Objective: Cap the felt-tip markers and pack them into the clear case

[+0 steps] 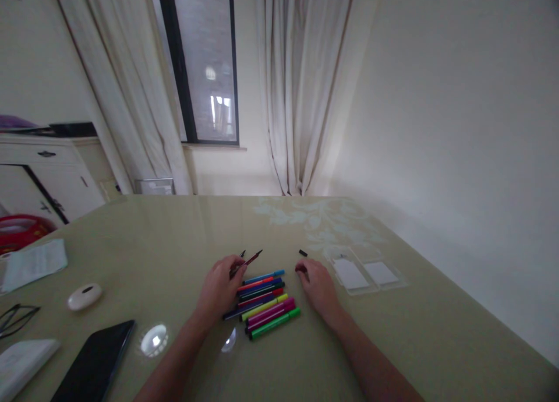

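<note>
My left hand [222, 285] is closed around a slim dark-red marker [253, 257], whose dark pointed end sticks out to the upper right. A second dark tip [243, 253] shows just behind those fingers; what it belongs to is mostly hidden. Right of the hand lies a row of colored markers [264, 303], among them blue, red, yellow, magenta and green ones, side by side. My right hand [315, 282] rests low over the table with its fingers curled in; whatever they may hold is hidden. A small black cap [303, 253] lies just beyond its fingertips.
An open clear plastic case [367, 274] with white inserts lies right of my right hand. Toward the left are a black phone [96, 361], a white rounded object [84, 297], glasses [17, 319], a white box [26, 358] and papers [35, 265]. A wall borders the right side.
</note>
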Demonstrator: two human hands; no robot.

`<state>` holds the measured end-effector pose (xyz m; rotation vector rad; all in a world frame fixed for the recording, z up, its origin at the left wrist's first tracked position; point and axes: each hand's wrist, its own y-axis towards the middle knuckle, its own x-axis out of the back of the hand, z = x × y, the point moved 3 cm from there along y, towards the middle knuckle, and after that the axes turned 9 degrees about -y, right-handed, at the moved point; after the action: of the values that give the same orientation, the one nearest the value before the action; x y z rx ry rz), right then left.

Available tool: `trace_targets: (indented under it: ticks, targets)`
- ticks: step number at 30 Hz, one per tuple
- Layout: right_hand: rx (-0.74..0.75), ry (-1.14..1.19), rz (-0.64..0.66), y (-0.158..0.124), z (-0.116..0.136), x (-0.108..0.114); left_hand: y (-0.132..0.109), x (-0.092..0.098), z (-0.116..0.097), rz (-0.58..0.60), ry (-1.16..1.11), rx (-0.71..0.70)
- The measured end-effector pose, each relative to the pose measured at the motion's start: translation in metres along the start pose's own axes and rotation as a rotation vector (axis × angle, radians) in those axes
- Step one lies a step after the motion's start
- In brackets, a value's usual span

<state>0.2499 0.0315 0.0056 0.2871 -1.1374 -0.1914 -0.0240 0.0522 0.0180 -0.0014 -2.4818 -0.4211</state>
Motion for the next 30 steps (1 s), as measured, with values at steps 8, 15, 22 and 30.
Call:
trace_targets:
  ticks: [8,15,22,30]
  targets:
    - [-0.07,0.807,0.026,0.002,0.003,0.01,-0.006,-0.01,-0.029,0.024,-0.356,-0.101]
    - [-0.083,1.039,0.058,-0.003,0.019,0.026,-0.011,-0.012,-0.037,0.044,-0.401,-0.127]
    - [-0.076,1.049,0.03,-0.005,0.024,0.031,-0.011,-0.013,-0.039,0.065,-0.406,-0.126]
    - [-0.012,0.915,0.057,-0.007,0.026,0.03,-0.013,-0.014,-0.046,0.078,-0.432,-0.13]
